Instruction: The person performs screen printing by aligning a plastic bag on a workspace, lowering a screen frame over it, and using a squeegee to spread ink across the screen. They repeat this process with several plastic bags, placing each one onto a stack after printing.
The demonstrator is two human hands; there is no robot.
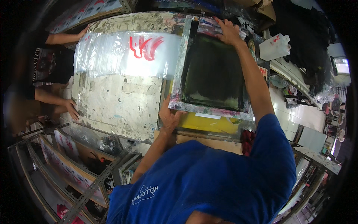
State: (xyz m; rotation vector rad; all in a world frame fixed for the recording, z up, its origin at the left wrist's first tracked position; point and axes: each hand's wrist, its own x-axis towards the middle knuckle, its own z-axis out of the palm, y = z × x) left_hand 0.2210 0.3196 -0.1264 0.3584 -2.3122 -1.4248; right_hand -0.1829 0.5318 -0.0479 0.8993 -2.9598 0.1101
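A screen printing frame (175,80) with a dark mesh lies over the right part of the worktable, above a yellow surface (212,123). My left hand (170,116) grips its near left corner, thumb over the near bar. At the far end, my right hand (229,33) holds the frame, its arm reaching along the right side; part of its grip is hidden. Paint-like smears cover the frame's bars. Left of it, overlapping clear plastic sheets or bags (99,56) spread across the table, and the nearest to the frame bears red brush-like marks (146,47).
Another person's hands (71,109) rest at the left end of the stained worktable (119,100). A white plastic jug (275,47) lies beyond the frame's right side. Metal racks with boards (71,168) stand at the lower left, more shelving (311,171) at the lower right.
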